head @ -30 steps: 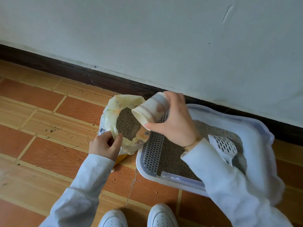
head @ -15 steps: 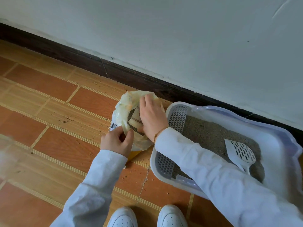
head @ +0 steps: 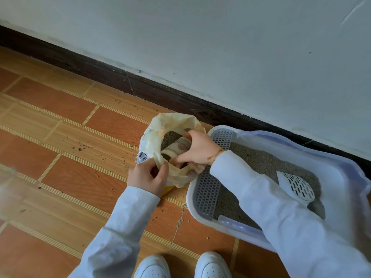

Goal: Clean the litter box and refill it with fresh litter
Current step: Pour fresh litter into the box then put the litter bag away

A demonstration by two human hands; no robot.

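Observation:
An open yellowish litter bag (head: 160, 127) stands on the floor left of the white litter box (head: 341, 167). My left hand (head: 147, 177) pinches the bag's near rim and holds it open. My right hand (head: 197, 149) reaches inside the bag and grips a paper cup (head: 179, 147), which lies tilted on the grey litter there. The litter box holds grey litter (head: 259, 161), and a perforated grey step (head: 206, 189) sits at its left end. A white slotted scoop (head: 297, 187) lies in the box at the right.
The bag and box sit close to a white wall with a dark baseboard (head: 80, 63). Litter grains are scattered over the orange tiled floor (head: 60, 157). My two white shoes (head: 180, 265) stand at the bottom, just in front of the box.
My right hand has carried the cup from above the box's left end down into the bag. The left hand keeps its hold on the bag's rim. The view has shifted left.

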